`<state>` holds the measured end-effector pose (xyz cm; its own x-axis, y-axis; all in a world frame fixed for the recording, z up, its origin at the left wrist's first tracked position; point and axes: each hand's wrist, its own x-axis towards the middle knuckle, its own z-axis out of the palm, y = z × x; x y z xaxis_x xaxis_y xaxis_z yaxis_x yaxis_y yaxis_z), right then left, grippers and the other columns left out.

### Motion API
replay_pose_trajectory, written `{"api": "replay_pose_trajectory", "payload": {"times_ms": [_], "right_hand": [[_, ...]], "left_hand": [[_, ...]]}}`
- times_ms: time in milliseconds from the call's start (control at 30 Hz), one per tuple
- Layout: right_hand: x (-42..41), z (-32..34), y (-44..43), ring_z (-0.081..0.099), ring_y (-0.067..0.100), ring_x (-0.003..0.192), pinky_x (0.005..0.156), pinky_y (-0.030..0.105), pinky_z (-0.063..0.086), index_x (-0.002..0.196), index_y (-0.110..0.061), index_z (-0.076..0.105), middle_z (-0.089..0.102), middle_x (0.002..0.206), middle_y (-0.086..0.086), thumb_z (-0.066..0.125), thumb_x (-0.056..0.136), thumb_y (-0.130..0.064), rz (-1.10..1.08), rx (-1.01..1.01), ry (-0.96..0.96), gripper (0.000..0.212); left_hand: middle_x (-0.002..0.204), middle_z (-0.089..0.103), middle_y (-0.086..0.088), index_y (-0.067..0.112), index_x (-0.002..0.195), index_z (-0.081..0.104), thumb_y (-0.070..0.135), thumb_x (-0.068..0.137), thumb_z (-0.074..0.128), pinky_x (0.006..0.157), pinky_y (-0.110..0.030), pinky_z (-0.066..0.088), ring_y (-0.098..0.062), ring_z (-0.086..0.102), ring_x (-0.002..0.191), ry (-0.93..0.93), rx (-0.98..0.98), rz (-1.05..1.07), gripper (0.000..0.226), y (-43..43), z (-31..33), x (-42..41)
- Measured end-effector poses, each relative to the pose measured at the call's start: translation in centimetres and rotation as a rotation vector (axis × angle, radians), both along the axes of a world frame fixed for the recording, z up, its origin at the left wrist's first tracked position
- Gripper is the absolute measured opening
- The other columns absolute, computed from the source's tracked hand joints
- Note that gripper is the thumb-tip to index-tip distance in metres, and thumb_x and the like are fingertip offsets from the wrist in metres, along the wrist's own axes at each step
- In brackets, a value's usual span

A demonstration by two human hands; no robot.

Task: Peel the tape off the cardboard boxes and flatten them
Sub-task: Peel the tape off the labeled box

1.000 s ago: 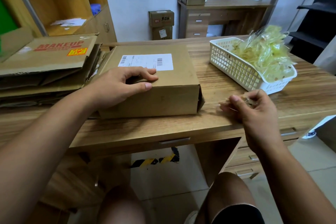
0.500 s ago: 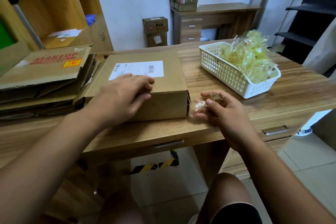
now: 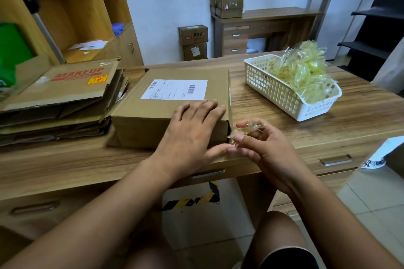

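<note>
A closed brown cardboard box (image 3: 153, 113) with a white shipping label (image 3: 175, 89) lies on the wooden desk (image 3: 273, 107) in front of me. My left hand (image 3: 192, 133) rests flat on the box's near right corner, fingers straight on top and thumb along the front face. My right hand (image 3: 260, 146) is just right of that corner and pinches a crumpled strip of clear tape (image 3: 251, 128) that still reaches the box's corner.
A stack of flattened cardboard (image 3: 61, 98) with a red MAKEUP print lies left of the box. A white plastic basket (image 3: 282, 94) holding crumpled tape stands at the right. Several more boxes sit by the far wall. Desk drawers are below the front edge.
My left hand slid from the box's middle to its near right corner. My right hand moved left with the tape, up to the box's corner.
</note>
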<state>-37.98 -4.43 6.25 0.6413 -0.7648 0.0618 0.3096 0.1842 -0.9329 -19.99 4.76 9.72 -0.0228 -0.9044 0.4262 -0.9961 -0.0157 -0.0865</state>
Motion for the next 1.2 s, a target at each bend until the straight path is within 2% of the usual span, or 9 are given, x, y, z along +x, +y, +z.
{"api": "replay_pose_trajectory", "payload": {"times_ms": [100,233,467,600,700,967,1100,1200], "right_hand": [[-0.2,-0.1,0.1,0.071,0.022,0.079,0.073,0.032,0.061,0.104,-0.008,0.07,0.07,0.082,0.011,0.076,0.077,-0.003,0.028,0.074,-0.053,0.029],[-0.6,-0.2,0.1,0.071,0.022,0.077,0.07,0.03,0.059,0.105,-0.011,0.071,0.069,0.084,0.014,0.075,0.078,-0.003,0.049,0.06,-0.046,0.028],[-1.1,0.0,-0.6,0.069,0.022,0.079,0.072,0.03,0.058,0.099,-0.018,0.073,0.07,0.086,0.014,0.076,0.077,-0.006,-0.024,0.046,-0.045,0.025],[-0.9,0.2,-0.7,0.07,0.021,0.075,0.069,0.026,0.059,0.098,-0.013,0.067,0.069,0.084,0.015,0.074,0.077,-0.003,-0.112,0.038,-0.042,0.024],[-0.8,0.2,-0.9,0.07,0.021,0.073,0.069,0.026,0.06,0.1,-0.01,0.064,0.067,0.083,0.013,0.069,0.085,0.006,-0.181,0.016,-0.02,0.022],[-0.2,0.3,-1.3,0.066,0.019,0.069,0.066,0.024,0.058,0.09,-0.015,0.066,0.067,0.078,0.01,0.068,0.088,0.009,-0.292,-0.077,0.034,0.024],[0.1,0.2,-1.8,0.065,0.021,0.073,0.066,0.023,0.057,0.086,-0.014,0.066,0.064,0.086,0.014,0.067,0.088,0.011,-0.345,-0.103,0.011,0.025],[0.4,0.0,-2.2,0.066,0.017,0.071,0.07,0.025,0.06,0.085,-0.014,0.065,0.067,0.08,0.005,0.067,0.088,0.011,-0.383,-0.15,0.011,0.025]], "left_hand": [[0.15,0.045,0.0,0.021,0.144,0.045,0.08,0.084,0.039,0.115,-0.046,0.028,-0.019,0.038,0.141,0.022,-0.054,-0.045,0.084,-0.1,-0.3,0.0],[0.148,0.047,0.002,0.023,0.14,0.048,0.082,0.082,0.04,0.115,-0.046,0.028,-0.017,0.04,0.138,0.058,-0.07,-0.089,0.083,-0.5,-0.3,0.3],[0.139,0.054,0.008,0.024,0.124,0.059,0.071,0.084,0.054,0.111,-0.042,0.029,-0.014,0.049,0.127,0.174,-0.145,-0.16,0.062,-0.6,-0.4,2.0],[0.136,0.055,0.01,0.025,0.12,0.061,0.067,0.082,0.06,0.109,-0.042,0.03,-0.013,0.051,0.123,0.204,-0.159,-0.172,0.057,-0.4,-0.5,2.1],[0.134,0.055,0.012,0.026,0.118,0.061,0.063,0.079,0.063,0.108,-0.041,0.03,-0.011,0.051,0.122,0.231,-0.168,-0.177,0.054,-0.2,-0.4,2.1],[0.131,0.057,0.013,0.025,0.114,0.063,0.059,0.075,0.065,0.109,-0.041,0.029,-0.011,0.052,0.12,0.276,-0.16,-0.178,0.052,0.4,-0.1,1.9],[0.129,0.057,0.013,0.024,0.112,0.063,0.058,0.074,0.063,0.109,-0.042,0.029,-0.012,0.052,0.119,0.289,-0.142,-0.179,0.052,0.6,0.1,2.0],[0.129,0.057,0.013,0.025,0.112,0.062,0.058,0.073,0.062,0.109,-0.043,0.029,-0.012,0.052,0.119,0.304,-0.128,-0.188,0.051,0.6,0.3,2.1]]}}
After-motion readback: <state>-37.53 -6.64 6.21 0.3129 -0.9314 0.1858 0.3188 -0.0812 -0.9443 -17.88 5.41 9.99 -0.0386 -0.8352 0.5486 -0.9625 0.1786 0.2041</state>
